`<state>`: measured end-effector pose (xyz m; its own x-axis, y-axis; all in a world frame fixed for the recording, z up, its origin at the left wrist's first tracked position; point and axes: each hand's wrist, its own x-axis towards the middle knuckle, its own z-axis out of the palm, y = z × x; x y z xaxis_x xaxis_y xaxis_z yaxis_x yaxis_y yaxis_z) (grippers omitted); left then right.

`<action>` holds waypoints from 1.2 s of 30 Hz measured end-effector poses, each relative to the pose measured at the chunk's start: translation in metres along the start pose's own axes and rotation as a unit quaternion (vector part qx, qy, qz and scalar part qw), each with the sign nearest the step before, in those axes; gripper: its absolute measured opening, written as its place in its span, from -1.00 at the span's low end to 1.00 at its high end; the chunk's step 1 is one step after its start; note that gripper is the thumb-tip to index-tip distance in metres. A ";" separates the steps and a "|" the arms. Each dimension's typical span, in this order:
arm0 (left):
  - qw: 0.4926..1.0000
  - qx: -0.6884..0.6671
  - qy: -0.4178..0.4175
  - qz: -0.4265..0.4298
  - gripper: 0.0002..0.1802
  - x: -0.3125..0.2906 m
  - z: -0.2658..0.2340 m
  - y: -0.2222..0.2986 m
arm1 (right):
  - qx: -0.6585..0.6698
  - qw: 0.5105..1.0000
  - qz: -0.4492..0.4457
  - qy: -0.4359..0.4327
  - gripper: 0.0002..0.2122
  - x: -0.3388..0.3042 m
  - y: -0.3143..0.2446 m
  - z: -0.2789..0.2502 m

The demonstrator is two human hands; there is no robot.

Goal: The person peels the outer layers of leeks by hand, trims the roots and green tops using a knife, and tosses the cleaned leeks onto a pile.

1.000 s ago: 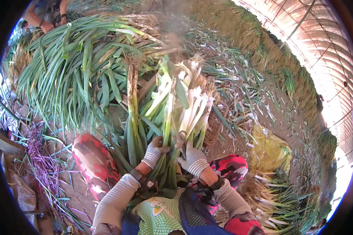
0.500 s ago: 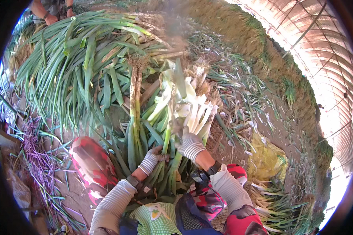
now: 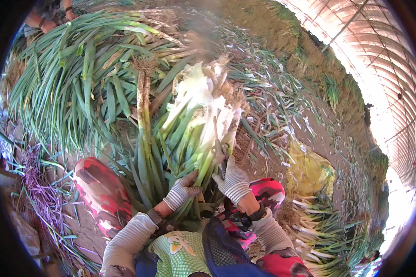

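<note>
My left hand (image 3: 184, 190), in a grey-striped glove, has its fingers closed round the green leaves of a large green onion (image 3: 200, 173) in front of my lap. Close beside it, my right hand (image 3: 233, 181), gloved alike, grips a slim grey blade-like tool (image 3: 218, 145) that points up and away from me. Its exact kind is hard to make out. Just beyond my hands lies a bundle of peeled green onions (image 3: 201, 94), white ends and roots facing away. Unpeeled onions with brown roots (image 3: 143, 94) lie left of this bundle.
A big heap of green onions (image 3: 74, 78) spreads at the far left, with another person's hands (image 3: 48, 25) behind it. Purple strands (image 3: 39, 184) lie left. At right are a yellow sack (image 3: 309, 173), more onions (image 3: 316, 231) and scattered peelings (image 3: 268, 92).
The onion stalk that stood raised between my hands has lowered toward the bundle. My right hand has turned, showing the grey tool more clearly. The view has shifted slightly.
</note>
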<state>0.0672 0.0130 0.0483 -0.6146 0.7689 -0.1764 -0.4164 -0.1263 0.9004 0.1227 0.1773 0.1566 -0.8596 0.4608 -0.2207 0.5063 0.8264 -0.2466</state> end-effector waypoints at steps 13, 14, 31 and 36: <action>0.997 -0.060 -0.024 -0.031 -0.22 0.009 -0.030 0.015 | 0.024 0.995 -0.068 -0.068 -0.21 0.044 0.008 0.005; 0.996 -0.074 -0.040 -0.044 -0.22 0.007 -0.030 0.019 | 0.008 0.997 -0.033 -0.070 -0.24 0.057 0.005 -0.002; 0.699 0.520 0.491 0.011 -0.43 0.021 -0.123 0.067 | 0.076 0.995 -0.066 -0.018 -0.42 0.033 -0.005 0.001; 0.779 0.504 0.372 -0.025 -0.38 0.027 -0.123 0.053 | 0.049 0.962 -0.202 -0.179 -0.32 -0.025 -0.032 0.011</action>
<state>-0.0536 -0.0501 0.0424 -0.9889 0.1335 -0.0651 0.0552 0.7376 0.6730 0.1284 0.1356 0.1599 -0.9181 -0.0469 -0.3936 0.1547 0.8718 -0.4647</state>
